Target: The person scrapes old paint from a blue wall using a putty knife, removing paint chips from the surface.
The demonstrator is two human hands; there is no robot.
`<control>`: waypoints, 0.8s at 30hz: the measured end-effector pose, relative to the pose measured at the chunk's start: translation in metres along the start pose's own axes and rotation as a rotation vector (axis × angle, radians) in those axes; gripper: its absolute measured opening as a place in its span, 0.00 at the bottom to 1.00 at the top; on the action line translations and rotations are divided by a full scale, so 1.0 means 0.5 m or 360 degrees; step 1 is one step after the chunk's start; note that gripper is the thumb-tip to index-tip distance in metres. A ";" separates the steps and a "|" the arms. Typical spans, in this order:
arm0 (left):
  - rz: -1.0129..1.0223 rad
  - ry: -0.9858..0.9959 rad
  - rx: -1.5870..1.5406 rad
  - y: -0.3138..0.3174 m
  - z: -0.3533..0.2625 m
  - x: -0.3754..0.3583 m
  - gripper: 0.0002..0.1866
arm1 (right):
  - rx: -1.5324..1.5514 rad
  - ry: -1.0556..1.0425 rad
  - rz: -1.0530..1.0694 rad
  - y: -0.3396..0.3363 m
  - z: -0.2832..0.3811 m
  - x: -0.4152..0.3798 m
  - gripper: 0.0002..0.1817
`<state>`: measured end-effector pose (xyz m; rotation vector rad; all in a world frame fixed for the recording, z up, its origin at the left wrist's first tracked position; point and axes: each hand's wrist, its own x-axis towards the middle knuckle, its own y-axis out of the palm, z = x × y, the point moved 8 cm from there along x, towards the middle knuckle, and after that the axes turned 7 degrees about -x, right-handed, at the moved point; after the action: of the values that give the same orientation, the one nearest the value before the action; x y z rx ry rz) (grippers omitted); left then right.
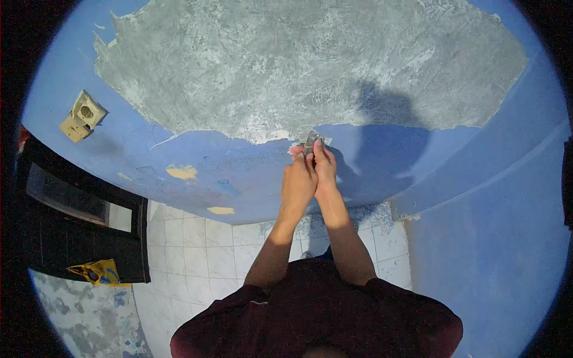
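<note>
Both of my hands are together at the blue wall (256, 173), just under the lower edge of a large bare grey patch (310, 71). My left hand (298, 184) is closed, and its fingers reach round a small flat grey scraper (310, 142). Beside it, my right hand (324, 169) also grips the scraper, with the thumb lying along it. The scraper's tip is at the ragged paint edge, where small white bits of exposed wall show. Its lower part is hidden by my fingers.
A cream wall socket (85, 115) juts out at left. A dark cabinet (77, 215) with a yellow plastic bag (98, 272) stands lower left. Paint flakes lie on the white tiled floor (191, 250) by the wall. A second blue wall (495, 238) closes off the right.
</note>
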<state>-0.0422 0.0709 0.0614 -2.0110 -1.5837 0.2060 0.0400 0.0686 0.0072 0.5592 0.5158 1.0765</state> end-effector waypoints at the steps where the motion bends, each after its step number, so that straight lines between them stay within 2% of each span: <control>1: -0.0007 -0.0003 0.0004 0.002 -0.001 -0.001 0.16 | -0.0053 -0.0003 0.0023 0.002 0.015 -0.001 0.27; 5: 0.0031 -0.0068 0.0075 0.004 -0.002 0.005 0.17 | -0.0037 0.0081 -0.0054 0.002 0.006 -0.003 0.26; 9: 0.0139 -0.0059 0.0168 -0.010 -0.012 0.017 0.17 | 0.0009 0.0016 -0.0116 0.002 -0.002 0.008 0.26; 11: 0.0079 -0.0066 0.0090 0.004 -0.004 0.009 0.16 | 0.0090 0.0004 -0.0203 -0.003 0.002 0.007 0.26; 16: -0.0006 -0.0066 0.0042 -0.007 0.006 0.007 0.16 | -0.0070 0.0100 -0.0119 -0.002 0.002 0.001 0.25; 19: 0.0012 0.0081 0.0151 -0.028 -0.009 0.021 0.16 | 0.0181 0.0026 -0.0319 0.014 -0.008 0.005 0.25; 22: 0.0049 0.0072 0.0150 -0.014 -0.011 0.034 0.16 | 0.0123 -0.0006 -0.0159 -0.006 -0.004 0.015 0.24; 24: -0.0004 -0.0040 -0.0028 0.003 0.007 0.021 0.16 | 0.0006 -0.0017 -0.0249 -0.013 0.004 0.020 0.24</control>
<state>-0.0392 0.0815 0.0601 -2.0268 -1.6086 0.2178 0.0495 0.0748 0.0034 0.5191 0.5432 0.9232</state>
